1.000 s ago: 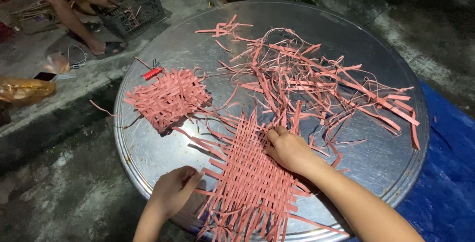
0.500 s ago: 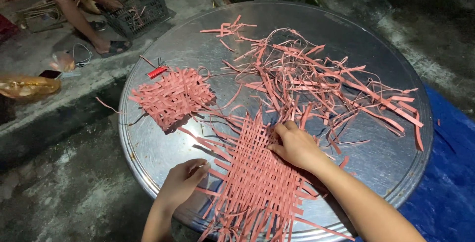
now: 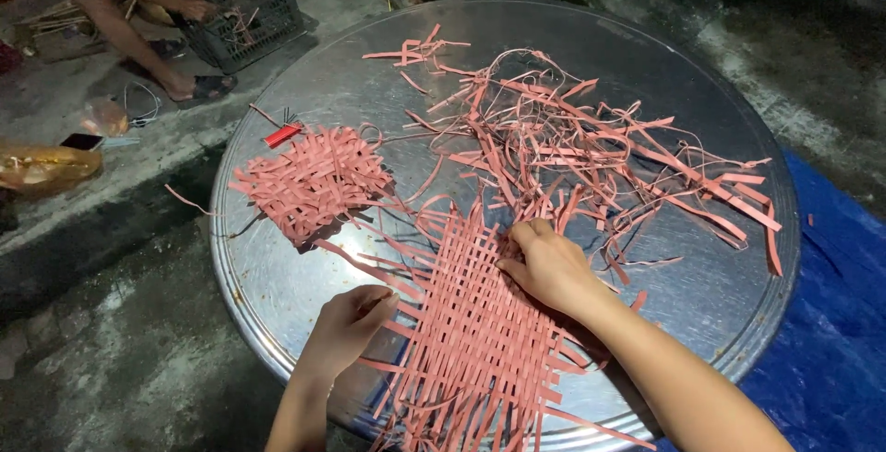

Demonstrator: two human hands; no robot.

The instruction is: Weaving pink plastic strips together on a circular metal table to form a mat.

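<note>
A large round metal tray (image 3: 369, 83) carries pink strips. A partly woven pink mat (image 3: 480, 323) lies at its near edge, loose ends sticking out on all sides. My left hand (image 3: 346, 327) pinches strip ends at the mat's left edge. My right hand (image 3: 549, 267) presses on the mat's upper right part, fingers curled on a strip. A smaller woven pink patch (image 3: 314, 180) lies to the left, apart from both hands. A tangled heap of loose pink strips (image 3: 591, 147) covers the tray's far right half.
A small red tool (image 3: 281, 133) lies by the woven patch. Another person's legs (image 3: 138, 46) and a dark plastic crate (image 3: 249, 13) are at the top left on the concrete floor. Blue tarp (image 3: 831, 323) spreads at the right. A plastic bag (image 3: 41, 166) lies at far left.
The view has shifted slightly, so the tray sits a little further right in the frame. Both hands stay on the mat, with the left hand's fingers curling tighter on its left edge.
</note>
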